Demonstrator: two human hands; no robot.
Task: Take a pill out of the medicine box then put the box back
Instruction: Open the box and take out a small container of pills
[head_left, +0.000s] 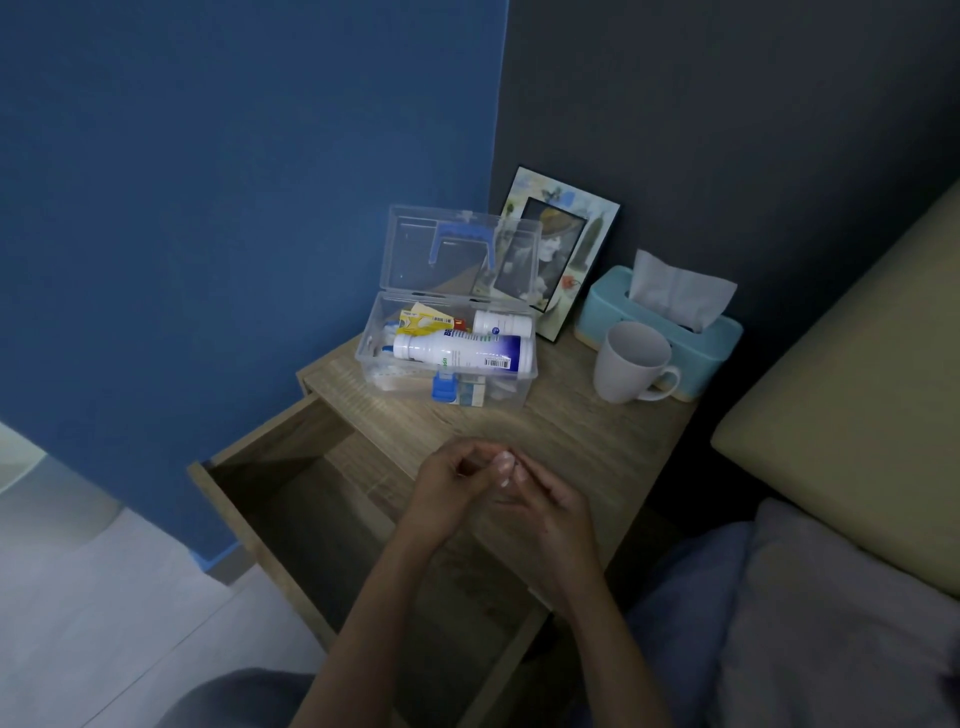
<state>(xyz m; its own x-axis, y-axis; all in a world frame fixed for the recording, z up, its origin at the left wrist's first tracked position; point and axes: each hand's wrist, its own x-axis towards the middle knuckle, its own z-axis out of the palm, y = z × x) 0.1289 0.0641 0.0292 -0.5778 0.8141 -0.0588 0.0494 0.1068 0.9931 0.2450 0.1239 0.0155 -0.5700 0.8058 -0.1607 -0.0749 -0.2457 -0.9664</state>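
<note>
Being pressed together over front edge of wooden nightstand (571, 431): left hand (447, 488), right hand (540, 504); pinched item too small to tell. Clear plastic medicine box (447, 364) sitting lid-up near back-left corner. Wooden drawer (291, 499) standing open. Closing, returning box judged outstanding.

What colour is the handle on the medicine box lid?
Blue; the handle shows on the open clear lid in the head view.
</note>
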